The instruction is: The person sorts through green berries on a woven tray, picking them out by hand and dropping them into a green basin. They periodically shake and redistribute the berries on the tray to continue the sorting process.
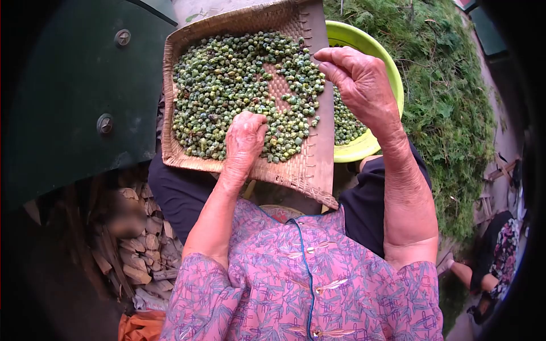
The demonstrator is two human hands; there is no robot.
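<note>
A shallow woven tray (170, 85) rests across my lap, with a layer of small round green fruits (216, 85) on it. Curled fingers of my left hand (246, 136) touch the fruits near the tray's front; what they hold, if anything, is hidden. Raised above the tray's right edge, my right hand (361, 82) pinches thumb and forefinger close together, and I cannot make out anything between them. Beneath that side stands a lime-green basin (392, 74) holding more green fruits (346, 122). Part of the woven bottom shows bare in the middle of the tray.
Cut green branches (432, 113) lie along the right. A dark green panel with metal studs (79, 85) stands at the left, above stacked split wood (142, 244). An orange cloth or bag (141, 327) is at the bottom left. Another person (500, 256) is at the far right.
</note>
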